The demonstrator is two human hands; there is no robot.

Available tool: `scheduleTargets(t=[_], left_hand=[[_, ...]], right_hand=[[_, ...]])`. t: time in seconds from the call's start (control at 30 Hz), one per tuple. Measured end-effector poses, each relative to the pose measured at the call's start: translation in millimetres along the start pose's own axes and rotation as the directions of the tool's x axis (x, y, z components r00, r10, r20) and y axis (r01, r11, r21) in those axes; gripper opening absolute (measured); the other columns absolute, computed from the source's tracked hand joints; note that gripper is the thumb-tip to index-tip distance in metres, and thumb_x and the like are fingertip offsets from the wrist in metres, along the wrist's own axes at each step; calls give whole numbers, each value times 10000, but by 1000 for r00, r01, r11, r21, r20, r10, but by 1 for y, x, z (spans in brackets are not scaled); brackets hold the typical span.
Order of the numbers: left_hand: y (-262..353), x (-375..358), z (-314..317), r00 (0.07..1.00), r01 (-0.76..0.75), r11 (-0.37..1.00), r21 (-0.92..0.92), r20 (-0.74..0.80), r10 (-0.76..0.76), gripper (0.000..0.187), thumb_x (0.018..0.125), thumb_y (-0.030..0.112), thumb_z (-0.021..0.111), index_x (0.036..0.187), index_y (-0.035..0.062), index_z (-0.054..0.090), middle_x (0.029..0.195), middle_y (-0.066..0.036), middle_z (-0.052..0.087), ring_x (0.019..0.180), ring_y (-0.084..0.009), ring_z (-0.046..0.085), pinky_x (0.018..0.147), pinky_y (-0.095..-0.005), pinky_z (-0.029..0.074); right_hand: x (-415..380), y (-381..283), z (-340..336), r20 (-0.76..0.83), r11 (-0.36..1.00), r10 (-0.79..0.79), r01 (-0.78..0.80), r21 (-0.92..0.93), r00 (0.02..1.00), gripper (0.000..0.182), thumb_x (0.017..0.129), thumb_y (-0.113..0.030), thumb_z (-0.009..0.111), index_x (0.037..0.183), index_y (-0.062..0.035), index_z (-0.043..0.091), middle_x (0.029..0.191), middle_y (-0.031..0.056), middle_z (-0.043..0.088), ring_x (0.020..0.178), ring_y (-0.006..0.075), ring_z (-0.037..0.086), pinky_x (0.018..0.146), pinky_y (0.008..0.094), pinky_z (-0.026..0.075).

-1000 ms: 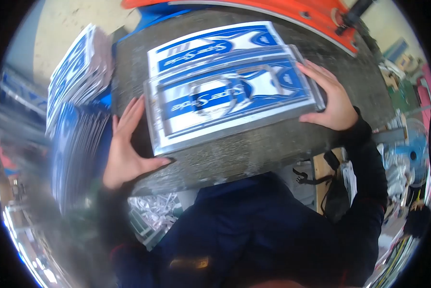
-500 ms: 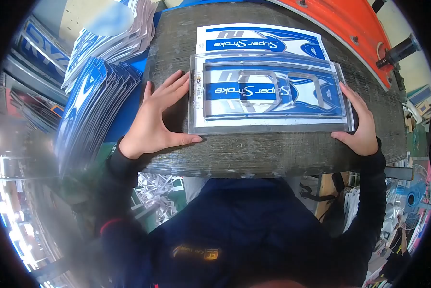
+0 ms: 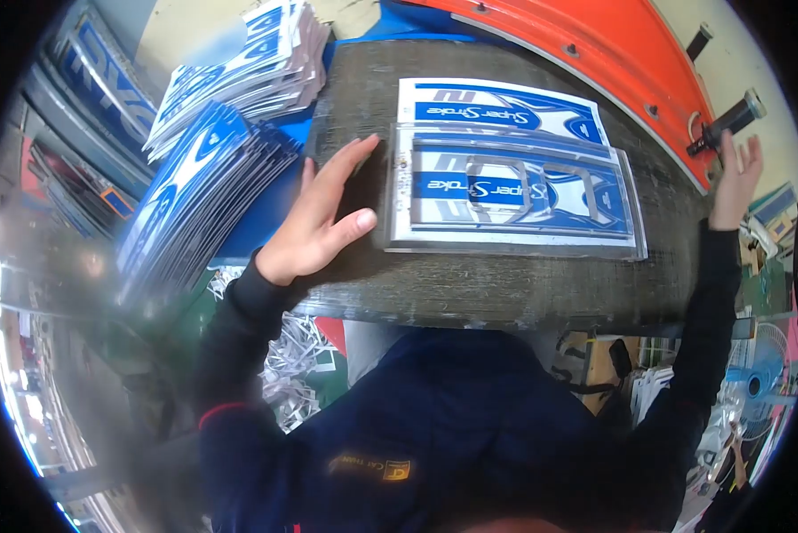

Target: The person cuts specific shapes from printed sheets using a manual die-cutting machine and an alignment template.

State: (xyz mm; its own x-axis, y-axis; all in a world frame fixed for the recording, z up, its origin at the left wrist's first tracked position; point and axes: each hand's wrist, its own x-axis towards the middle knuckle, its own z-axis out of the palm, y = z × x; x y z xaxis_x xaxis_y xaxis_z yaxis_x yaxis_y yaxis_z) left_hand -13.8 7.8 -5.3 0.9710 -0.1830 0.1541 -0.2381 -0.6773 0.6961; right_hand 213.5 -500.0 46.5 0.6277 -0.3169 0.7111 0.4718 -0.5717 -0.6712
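Observation:
A clear cutting die (image 3: pixel 516 248) with a rectangular rim and inner cut shapes lies flat on a printed "Super Stroke" sheet (image 3: pixel 421 92), whose top edge sticks out beyond it. My left hand (image 3: pixel 319 218) is held off to the left of the die, fingers stretched and thumb apart, with nothing in it. On the far right my right hand (image 3: pixel 737 185) is raised with fingers spread, fingertips right by a black handle (image 3: pixel 729 123) on the red press arm (image 3: pixel 585 43).
Under the die is a dark, scored board (image 3: pixel 470 293). Along the left stand a stack of blue printed pieces (image 3: pixel 194 200) and a stack of white-edged sheets (image 3: pixel 239 80). White paper scraps (image 3: pixel 297 364) lie below the board's front edge.
Both hands have let go of the die. The right hand has moved up and right to the black handle; the left has lifted slightly away. The whole view has shifted a little.

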Motion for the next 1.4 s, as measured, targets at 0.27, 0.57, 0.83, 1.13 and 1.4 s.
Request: scheduleTargets(t=[0.27,0.57,0.83,1.13,1.4], left_hand=[[-9,-2,2,998,-53,996,-67,-24,52,849,973,645,400,1583,74,252,1605,-168,335,1519,-320,235,1184,-591,-45],[-12,-2,0,998,-61,992,-112,-31,58,819,986,674,341,1586,123,263,1618,-133,333,1529,-323,209,1179,-618,-46],[-8,-2,1,998,-67,996,-61,-9,67,853,979,663,382,1595,98,209,1627,-166,295,1532,-336,190,1181,-617,-45],[49,11,-21,986,-152,985,83,82,145,1010,916,545,643,1592,13,116,1644,-248,146,1546,-361,82,1233,-498,117],[123,27,-30,741,-614,764,199,-190,645,929,839,211,809,1547,-20,254,1524,-253,413,1387,-336,455,1123,-466,387]], right_hand=[[94,43,29,120,764,367,-372,527,923,301,887,-218,752,1083,-43,605,922,55,633,916,161,612,837,315,487],[65,14,19,271,697,295,-400,595,916,184,915,-166,706,956,-54,566,745,20,559,698,140,549,663,289,458],[-14,-68,11,457,588,178,-467,661,872,138,985,-157,608,992,-31,552,789,30,516,763,143,522,739,282,442],[-102,-171,19,603,629,-115,-412,659,790,290,993,-143,548,1218,38,524,1016,113,603,982,201,582,927,339,445],[-105,-179,20,360,862,-368,169,477,857,592,927,-173,656,1438,41,449,1461,183,511,1381,279,470,1150,402,348]])
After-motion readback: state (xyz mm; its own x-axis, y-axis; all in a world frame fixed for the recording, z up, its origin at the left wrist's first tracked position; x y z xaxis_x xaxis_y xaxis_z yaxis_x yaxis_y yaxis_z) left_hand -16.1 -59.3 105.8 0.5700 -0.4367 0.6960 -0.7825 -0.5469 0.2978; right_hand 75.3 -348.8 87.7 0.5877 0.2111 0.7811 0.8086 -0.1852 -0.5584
